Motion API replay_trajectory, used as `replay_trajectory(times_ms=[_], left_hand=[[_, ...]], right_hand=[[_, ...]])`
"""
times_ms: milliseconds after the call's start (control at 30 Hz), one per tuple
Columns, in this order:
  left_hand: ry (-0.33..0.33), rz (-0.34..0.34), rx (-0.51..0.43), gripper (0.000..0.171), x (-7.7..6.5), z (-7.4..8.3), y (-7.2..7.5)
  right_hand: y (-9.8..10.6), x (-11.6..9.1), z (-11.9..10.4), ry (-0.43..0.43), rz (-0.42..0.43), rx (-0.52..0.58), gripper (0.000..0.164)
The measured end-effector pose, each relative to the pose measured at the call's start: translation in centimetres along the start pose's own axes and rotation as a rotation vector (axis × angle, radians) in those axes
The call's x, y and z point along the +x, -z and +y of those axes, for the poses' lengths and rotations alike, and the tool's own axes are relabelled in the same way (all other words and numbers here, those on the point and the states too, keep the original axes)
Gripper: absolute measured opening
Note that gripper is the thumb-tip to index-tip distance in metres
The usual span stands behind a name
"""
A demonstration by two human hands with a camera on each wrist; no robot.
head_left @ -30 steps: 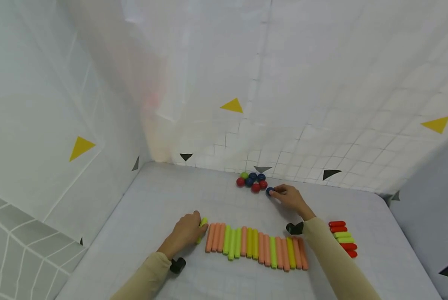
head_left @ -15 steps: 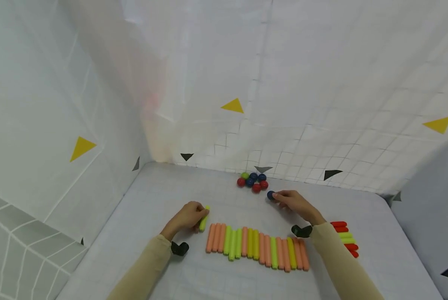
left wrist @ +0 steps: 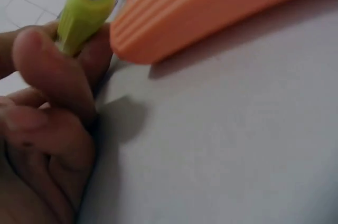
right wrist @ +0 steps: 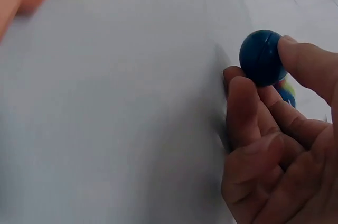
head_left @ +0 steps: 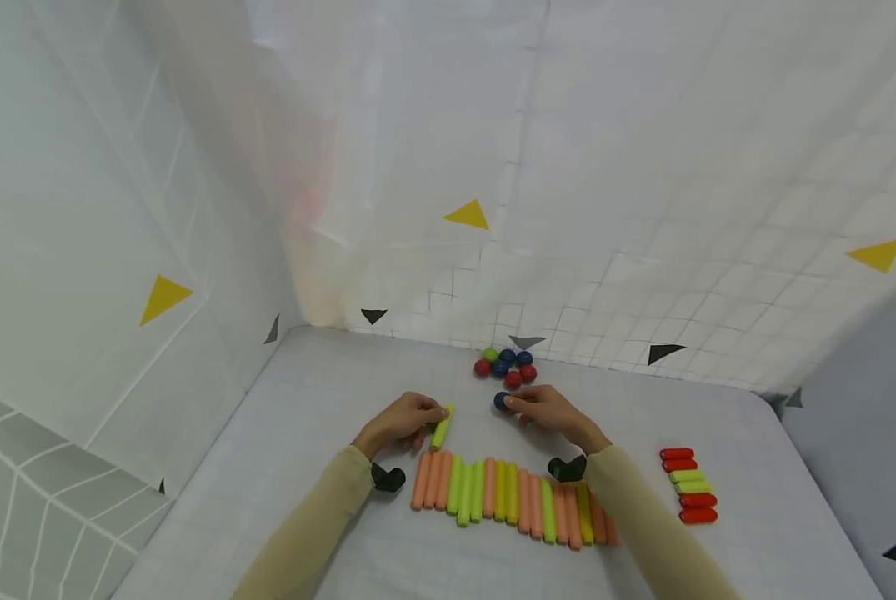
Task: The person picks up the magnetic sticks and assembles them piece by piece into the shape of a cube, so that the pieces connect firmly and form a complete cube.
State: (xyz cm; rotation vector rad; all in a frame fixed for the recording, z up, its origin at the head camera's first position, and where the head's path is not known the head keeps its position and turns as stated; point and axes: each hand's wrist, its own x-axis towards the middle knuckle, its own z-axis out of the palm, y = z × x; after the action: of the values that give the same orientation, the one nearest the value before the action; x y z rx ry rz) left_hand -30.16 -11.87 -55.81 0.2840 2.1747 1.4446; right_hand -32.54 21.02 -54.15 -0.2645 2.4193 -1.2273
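My left hand (head_left: 405, 419) pinches a yellow-green ribbed stick (head_left: 442, 427) between thumb and fingers, beyond the left end of the row. The left wrist view shows a round grey disc set in the end of this stick (left wrist: 87, 7), with an orange stick (left wrist: 174, 18) lying close by. A dark blue ball (right wrist: 262, 57) is pinched between the thumb and fingertips of my right hand (head_left: 554, 411). A seam runs across the ball. Both hands are beyond the row of sticks, facing each other with a gap between the stick and the ball.
Orange, green and yellow sticks (head_left: 488, 492) lie side by side in a wavy row. Several red, blue and green balls (head_left: 513, 379) cluster near the back wall. At right, short red pieces (head_left: 698, 501) and green ones (head_left: 691, 487) are stacked in a column. White walls (head_left: 387, 167) enclose the table.
My left hand has carried the yellow-green stick up from the row's left end and to the right. My right hand has brought the blue ball leftward and nearer, away from the cluster.
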Motion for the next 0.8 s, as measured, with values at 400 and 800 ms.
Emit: replay_trajectory(times_ms=[400, 800], left_hand=[[-0.029, 0.005, -0.006, 0.032, 0.9, 0.1, -0.3], [-0.026, 0.029, -0.012, 0.032, 1.1, -0.2, -0.4]], right_hand=[[-3.5, 2.4, -3.0, 0.082, 0.007, 0.021, 0.045], [-5.2, 3.4, -4.2, 0.134, -0.058, 0.077, 0.046]])
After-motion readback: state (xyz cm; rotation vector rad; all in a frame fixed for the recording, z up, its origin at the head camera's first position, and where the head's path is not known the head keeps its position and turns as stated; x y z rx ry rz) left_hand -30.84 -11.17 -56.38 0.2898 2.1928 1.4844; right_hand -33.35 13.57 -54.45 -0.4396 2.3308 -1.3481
